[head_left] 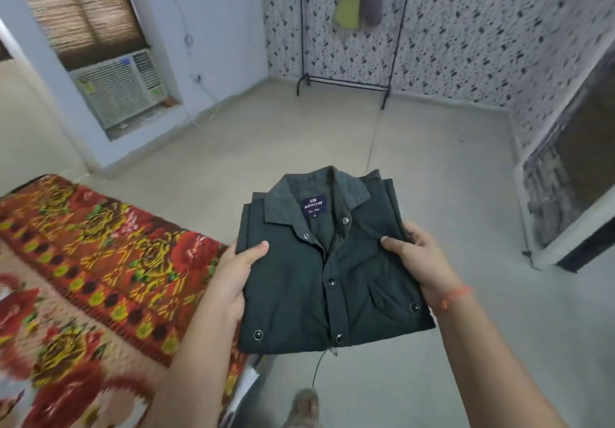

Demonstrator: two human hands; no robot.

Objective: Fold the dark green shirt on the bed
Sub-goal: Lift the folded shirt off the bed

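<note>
Above the floor beside the bed [100, 261], left hand [233, 274] and right hand [419, 261] clamp the folded dark green shirt [319, 281] at its side edges; soft, light, liable to unfold.

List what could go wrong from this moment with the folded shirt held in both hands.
1. The dark green shirt is held off the bed, above the floor, gripped only at its side edges by the left hand and right hand; the unsupported middle may sag and the folds slip apart.
2. A dark thread dangles from the bottom edge and could snag.
</note>
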